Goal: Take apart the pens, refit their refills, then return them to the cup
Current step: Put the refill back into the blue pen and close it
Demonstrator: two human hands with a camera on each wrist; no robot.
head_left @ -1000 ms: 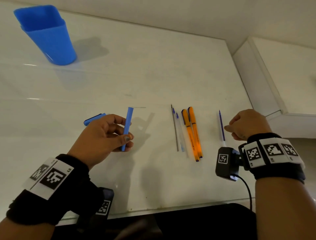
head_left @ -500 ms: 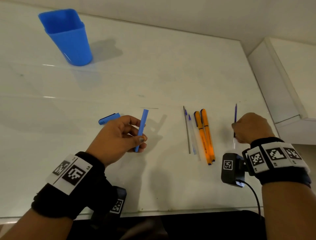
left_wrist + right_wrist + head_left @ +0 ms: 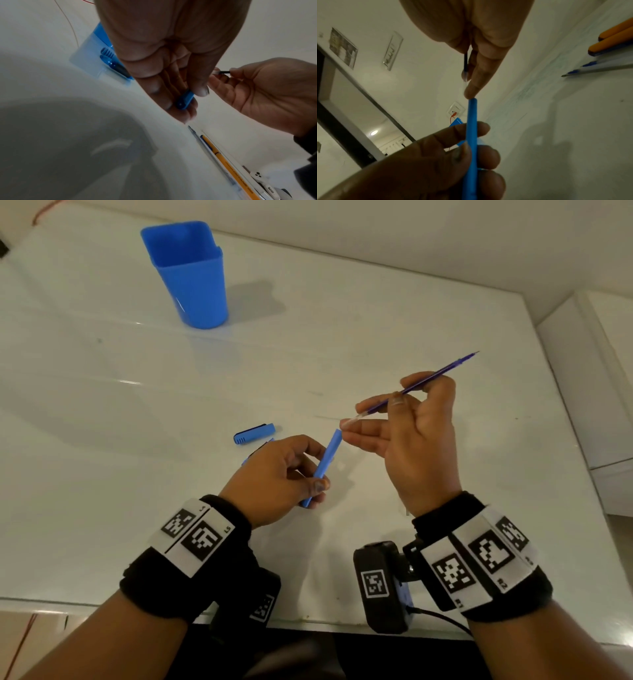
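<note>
The left hand (image 3: 274, 474) grips a blue pen barrel (image 3: 325, 462) between thumb and curled fingers, its open end tilted up and to the right. The right hand (image 3: 414, 436) pinches a thin purple refill (image 3: 428, 380) between thumb and forefinger, with the other fingers stretched loosely toward the barrel. The refill's clear tail end sits just beside the barrel's mouth, and its writing tip points up and away to the right. In the right wrist view one right fingertip (image 3: 471, 93) is at the barrel's upper end.

Just beyond the left hand a blue cap (image 3: 254, 433) lies flat on the desk (image 3: 102, 422). In the left wrist view two orange pens (image 3: 228, 165) and a couple of slim clear refills (image 3: 211, 155) lie side by side on the desk, below the right hand. The blue cup (image 3: 191, 275) stands upright well apart, at the far left of the desk.

The desk is white and glossy, carrying soft reflections and the hands' shadows. A white ledge (image 3: 589, 378) borders its right side. The right wrist view shows a pale wall with a socket (image 3: 455, 110) and an orange cord (image 3: 451, 119) plugged into it.
</note>
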